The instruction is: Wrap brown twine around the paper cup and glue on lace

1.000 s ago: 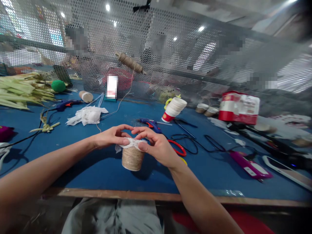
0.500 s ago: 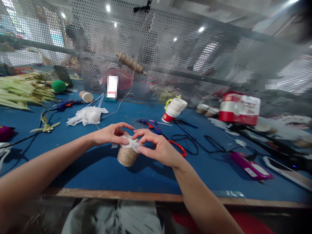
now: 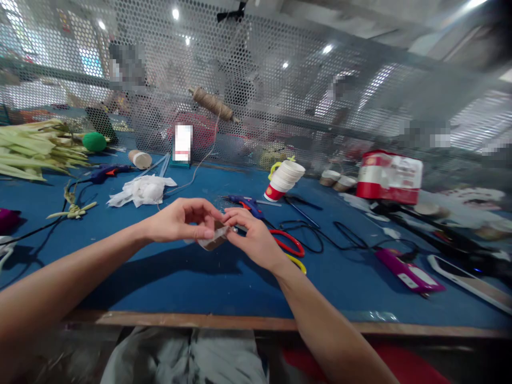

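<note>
Between my hands, above the blue tabletop, is a twine-wrapped cup (image 3: pixel 215 243) with a thin white tissue-like covering over its upper part. It is tilted, and my fingers hide much of it. My left hand (image 3: pixel 188 221) pinches its left side, thumb in front and index finger curled over. From the right, the closed fingertips of my right hand (image 3: pixel 253 234) press on the white material at its edge. Just behind the right hand lies a blue glue gun (image 3: pixel 248 204). Red-handled scissors (image 3: pixel 291 243) and a yellow handle (image 3: pixel 296 263) are partly covered by my right wrist.
Crumpled white tissue (image 3: pixel 142 190) lies left of centre. A twine spool (image 3: pixel 212 103) hangs on the mesh screen, its strand running down to the table. Stacked paper cups (image 3: pixel 284 180), black cables (image 3: pixel 352 240) and a purple device (image 3: pixel 410 271) are to the right.
The cup has been raised and tipped, so its twine side, earlier facing me below the white covering, is mostly out of sight. Both hands have stayed on it, fingers closer together.
</note>
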A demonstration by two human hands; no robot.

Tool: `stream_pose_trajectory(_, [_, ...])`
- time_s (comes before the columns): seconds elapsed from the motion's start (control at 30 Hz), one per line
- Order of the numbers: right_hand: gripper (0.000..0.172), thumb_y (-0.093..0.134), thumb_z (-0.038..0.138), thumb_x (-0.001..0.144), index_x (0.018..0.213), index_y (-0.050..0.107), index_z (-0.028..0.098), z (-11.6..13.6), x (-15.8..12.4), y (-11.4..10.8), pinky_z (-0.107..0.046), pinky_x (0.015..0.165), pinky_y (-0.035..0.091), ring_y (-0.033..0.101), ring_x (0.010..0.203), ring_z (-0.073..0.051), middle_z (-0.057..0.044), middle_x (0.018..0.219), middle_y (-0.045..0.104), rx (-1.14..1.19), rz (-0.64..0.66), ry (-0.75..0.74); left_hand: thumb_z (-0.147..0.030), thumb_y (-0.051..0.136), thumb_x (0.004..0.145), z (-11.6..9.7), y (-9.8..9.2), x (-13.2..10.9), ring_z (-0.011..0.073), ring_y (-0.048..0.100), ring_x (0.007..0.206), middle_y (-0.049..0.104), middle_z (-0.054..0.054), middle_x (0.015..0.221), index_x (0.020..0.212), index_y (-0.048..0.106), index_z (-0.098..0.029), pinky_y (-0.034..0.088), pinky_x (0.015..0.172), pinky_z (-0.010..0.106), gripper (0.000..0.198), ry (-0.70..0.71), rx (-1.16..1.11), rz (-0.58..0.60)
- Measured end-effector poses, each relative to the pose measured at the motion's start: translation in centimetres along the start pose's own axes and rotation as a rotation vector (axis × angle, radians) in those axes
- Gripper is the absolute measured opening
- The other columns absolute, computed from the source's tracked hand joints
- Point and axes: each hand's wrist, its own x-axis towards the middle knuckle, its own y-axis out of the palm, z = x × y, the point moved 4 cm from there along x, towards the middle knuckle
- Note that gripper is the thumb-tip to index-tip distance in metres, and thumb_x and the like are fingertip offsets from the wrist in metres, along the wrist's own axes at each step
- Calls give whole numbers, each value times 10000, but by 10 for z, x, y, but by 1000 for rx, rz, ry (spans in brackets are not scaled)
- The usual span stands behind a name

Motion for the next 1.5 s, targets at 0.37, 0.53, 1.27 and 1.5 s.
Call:
stream_pose_trajectory(0.37, [40, 530, 167, 734, 707, 548, 191, 4, 0, -2, -373, 892, 384, 494, 1037, -188, -65, 939, 576, 72, -56, -6, -407, 611, 654, 18, -23, 9, 152, 510, 840, 546, 83, 936, 1041, 465, -122, 424, 694, 265, 502, -18, 345, -306])
stream_pose_trajectory(0.53, [40, 533, 196, 747, 715, 557, 192, 9, 1, 0, -366, 906, 380, 498, 1034, -185, -59, 929, 579, 99, -40, -4, -465, 548, 698, 45, 1, 12, 149, 487, 841, 524, 78, 971, 1115, 416, -100, 396, 708, 258, 570, -149, 96, -104])
stream_pose_trajectory(1.27, [283, 410, 410, 828, 870, 584, 191, 8, -3, -7, -339, 912, 361, 501, 1038, -172, -71, 1001, 583, 290, -83, 43, -556, 596, 608, 56, 17, 10, 169, 572, 734, 619, 70, 857, 967, 566, -151, 431, 669, 277, 541, -166, -715, 37])
stream_pose_trajectory(1.5, [195, 476, 365, 804, 823, 559, 190, 6, -2, -3, -339, 878, 394, 520, 1000, -175, -69, 985, 581, 276, -92, 24, -593, 512, 661, 60, 18, 8, 167, 574, 743, 630, 68, 844, 941, 577, -148, 421, 700, 281, 530, -257, -778, 21])
